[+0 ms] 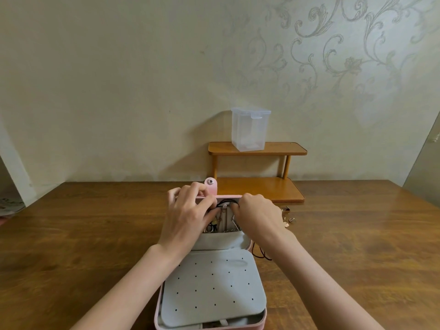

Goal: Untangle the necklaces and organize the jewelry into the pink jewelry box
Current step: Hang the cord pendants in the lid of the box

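Pink jewelry box (258,323) open on wooden table (95,234), lid standing at far side, snap tab (211,186) sticking up. Grey perforated earring panel (212,287) lying across near half. Left hand (188,215) curled over lid's far edge, fingers reaching toward black cord necklace (225,203) (actual pinch hidden). Right hand (258,216) closed in a pinch on same cord near lid hooks. Loose earrings (287,219) on table just right of box. Clear plastic container (250,129) on wooden shelf (258,148), far side.
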`<state>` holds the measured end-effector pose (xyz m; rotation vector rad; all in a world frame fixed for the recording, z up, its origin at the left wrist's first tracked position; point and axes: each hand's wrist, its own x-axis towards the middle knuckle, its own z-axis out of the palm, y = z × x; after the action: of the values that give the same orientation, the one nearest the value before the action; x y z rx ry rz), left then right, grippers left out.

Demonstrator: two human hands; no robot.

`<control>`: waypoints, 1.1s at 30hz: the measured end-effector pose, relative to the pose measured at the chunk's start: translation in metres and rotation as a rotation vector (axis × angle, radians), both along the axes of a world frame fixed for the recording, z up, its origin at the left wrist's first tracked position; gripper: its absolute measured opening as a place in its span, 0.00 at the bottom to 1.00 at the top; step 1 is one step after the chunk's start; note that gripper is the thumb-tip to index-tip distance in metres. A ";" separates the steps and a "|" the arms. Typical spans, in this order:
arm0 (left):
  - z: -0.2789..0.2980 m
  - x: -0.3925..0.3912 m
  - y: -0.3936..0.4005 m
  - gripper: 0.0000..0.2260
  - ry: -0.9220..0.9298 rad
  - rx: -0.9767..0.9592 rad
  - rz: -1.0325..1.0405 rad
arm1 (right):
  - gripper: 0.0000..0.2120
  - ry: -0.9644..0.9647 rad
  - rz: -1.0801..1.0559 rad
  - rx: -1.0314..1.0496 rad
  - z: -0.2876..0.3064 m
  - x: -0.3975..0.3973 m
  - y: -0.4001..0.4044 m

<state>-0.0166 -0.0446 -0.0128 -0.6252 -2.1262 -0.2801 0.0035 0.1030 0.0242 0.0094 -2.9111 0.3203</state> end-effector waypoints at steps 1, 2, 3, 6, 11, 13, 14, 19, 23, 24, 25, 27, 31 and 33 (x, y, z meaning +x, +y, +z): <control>0.000 0.000 0.000 0.13 0.002 -0.001 -0.002 | 0.12 -0.051 0.007 0.044 -0.001 0.000 0.000; 0.000 -0.001 0.000 0.13 0.008 -0.003 -0.004 | 0.12 -0.104 0.021 0.080 -0.003 0.000 0.001; -0.001 -0.001 0.000 0.12 0.016 -0.005 -0.009 | 0.13 -0.152 0.035 0.109 -0.005 0.001 0.001; -0.004 -0.003 -0.003 0.11 0.044 -0.029 -0.017 | 0.12 -0.223 0.089 0.228 -0.007 0.010 0.000; -0.009 -0.002 -0.005 0.10 0.047 -0.078 -0.004 | 0.12 -0.230 0.206 0.461 -0.007 0.025 -0.009; -0.010 -0.002 -0.007 0.10 0.036 -0.081 -0.011 | 0.11 -0.229 0.227 0.454 -0.005 0.027 -0.009; -0.011 -0.002 -0.008 0.11 0.029 -0.089 -0.016 | 0.09 -0.239 0.227 0.427 -0.004 0.026 -0.006; -0.010 -0.001 -0.012 0.14 -0.001 -0.115 -0.037 | 0.05 -0.334 0.257 0.086 0.015 0.023 0.018; -0.008 0.001 -0.011 0.15 -0.011 -0.126 -0.049 | 0.04 -0.276 0.244 0.048 0.027 0.026 0.025; -0.008 0.001 -0.011 0.16 -0.014 -0.127 -0.051 | 0.03 -0.267 0.228 0.051 0.024 0.026 0.023; -0.008 0.001 -0.011 0.16 -0.017 -0.127 -0.055 | 0.02 -0.267 0.213 0.062 0.020 0.027 0.020; -0.010 0.000 -0.011 0.19 -0.029 -0.135 -0.073 | 0.06 -0.246 0.195 0.165 0.011 0.031 0.009; -0.010 -0.002 -0.016 0.28 -0.032 -0.241 -0.103 | 0.12 -0.213 0.275 0.405 -0.005 0.042 -0.014; -0.010 -0.003 -0.019 0.27 -0.020 -0.300 -0.105 | 0.13 -0.180 0.322 0.454 -0.009 0.045 -0.020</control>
<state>-0.0199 -0.0634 -0.0228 -0.9122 -2.1763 -0.0229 0.0483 0.0833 0.0155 0.5482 -3.0858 -0.3151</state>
